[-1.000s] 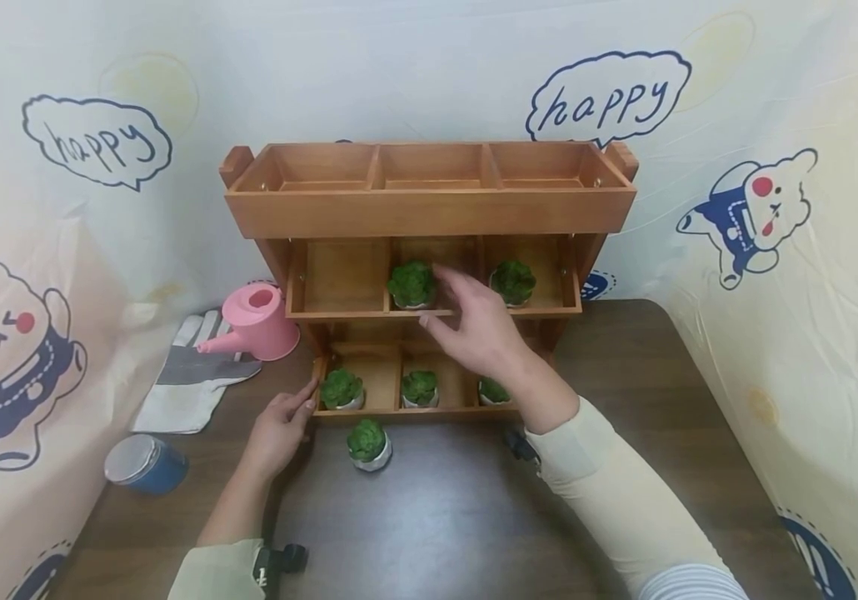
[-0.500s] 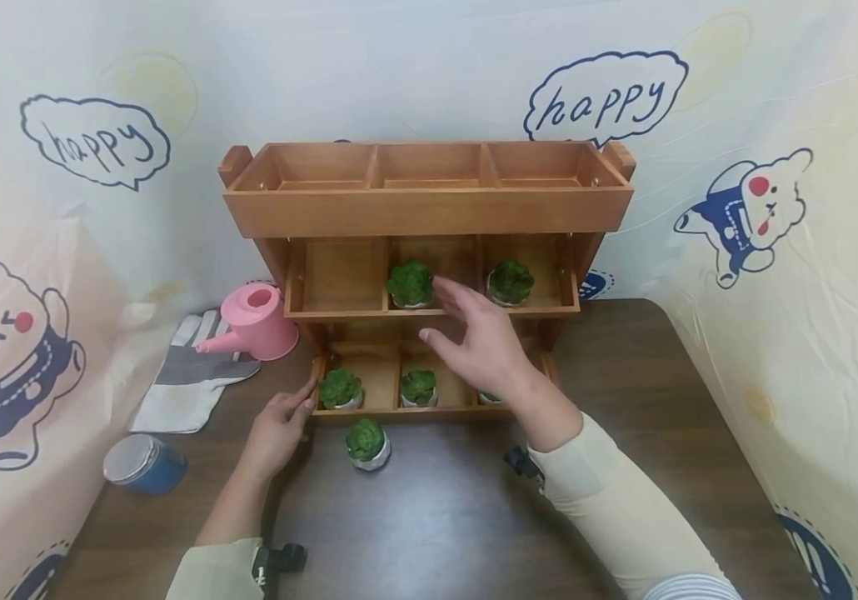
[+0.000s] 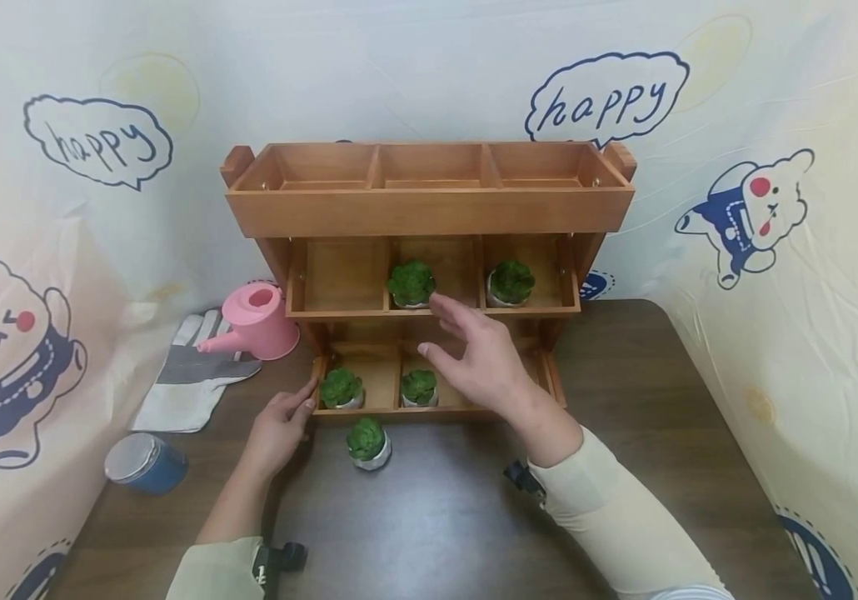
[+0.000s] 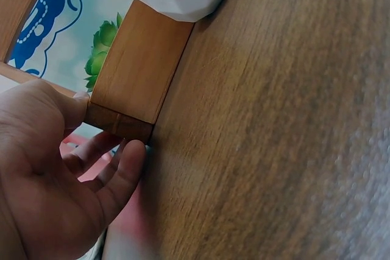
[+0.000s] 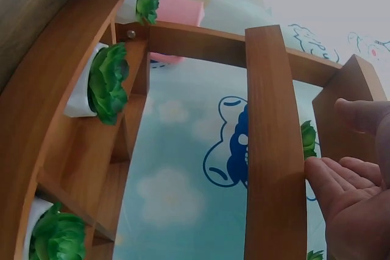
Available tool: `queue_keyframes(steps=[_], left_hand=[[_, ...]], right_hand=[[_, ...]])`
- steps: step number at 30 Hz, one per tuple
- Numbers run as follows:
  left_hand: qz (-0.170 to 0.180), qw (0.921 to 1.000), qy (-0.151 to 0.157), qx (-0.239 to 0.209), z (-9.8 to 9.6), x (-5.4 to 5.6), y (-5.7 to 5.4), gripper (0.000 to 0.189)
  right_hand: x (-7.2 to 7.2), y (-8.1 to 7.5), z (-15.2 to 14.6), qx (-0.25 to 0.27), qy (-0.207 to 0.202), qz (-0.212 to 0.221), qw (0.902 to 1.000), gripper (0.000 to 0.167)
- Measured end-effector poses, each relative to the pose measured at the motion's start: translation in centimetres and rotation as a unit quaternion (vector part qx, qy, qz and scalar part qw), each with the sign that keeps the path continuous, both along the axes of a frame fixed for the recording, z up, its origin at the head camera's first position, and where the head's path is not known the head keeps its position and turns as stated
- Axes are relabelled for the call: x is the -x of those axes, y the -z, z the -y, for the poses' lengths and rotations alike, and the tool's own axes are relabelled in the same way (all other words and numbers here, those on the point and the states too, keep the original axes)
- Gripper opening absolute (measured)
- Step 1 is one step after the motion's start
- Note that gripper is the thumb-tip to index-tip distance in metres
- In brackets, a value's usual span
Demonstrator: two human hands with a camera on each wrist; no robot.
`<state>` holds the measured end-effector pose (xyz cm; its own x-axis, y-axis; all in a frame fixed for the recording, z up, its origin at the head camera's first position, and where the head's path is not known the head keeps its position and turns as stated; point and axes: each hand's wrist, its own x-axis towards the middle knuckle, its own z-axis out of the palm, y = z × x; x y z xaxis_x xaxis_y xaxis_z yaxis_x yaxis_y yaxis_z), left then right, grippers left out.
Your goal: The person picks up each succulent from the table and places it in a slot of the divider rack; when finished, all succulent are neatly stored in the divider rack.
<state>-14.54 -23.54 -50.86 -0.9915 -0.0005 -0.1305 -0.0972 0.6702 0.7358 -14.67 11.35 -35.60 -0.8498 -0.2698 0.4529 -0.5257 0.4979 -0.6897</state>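
Note:
A three-tier wooden planter shelf [image 3: 429,213] stands on the table. My left hand [image 3: 276,429] holds the left end of its bottom tier, fingers [image 4: 131,159] against the corner in the left wrist view. My right hand [image 3: 485,358], fingers mostly straight and holding nothing, hovers before the middle tier, just below and right of a potted succulent [image 3: 411,283] in the middle compartment. Another succulent [image 3: 511,283] sits in that tier's right compartment. On the bottom tier are a left succulent [image 3: 341,388] and a middle succulent [image 3: 419,387]; the right one [image 5: 58,235] shows in the right wrist view.
One potted succulent [image 3: 368,443] stands on the table before the shelf. To the left are a pink watering can [image 3: 260,321], grey-and-white gloves [image 3: 189,375] and a blue jar with a silver lid [image 3: 146,463]. A printed cloth [image 3: 429,75] hangs behind.
My right hand has drawn back slightly, down and away from the middle-tier succulent. My left hand stays at the shelf's corner.

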Motion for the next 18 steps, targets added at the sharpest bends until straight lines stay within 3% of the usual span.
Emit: queue_keyframes(steps=[10,18], left_hand=[[0.006,1.0,-0.003,-0.001,-0.1,0.0,0.0,0.048],[0.015,0.9998,-0.008,-0.001,-0.1,0.0,-0.1,0.048]], right_hand=[[-0.5,1.1,0.3,0.023,-0.01,-0.036,0.999,0.056],[-0.9,2.1,0.6,0.036,-0.021,-0.019,0.999,0.056]])
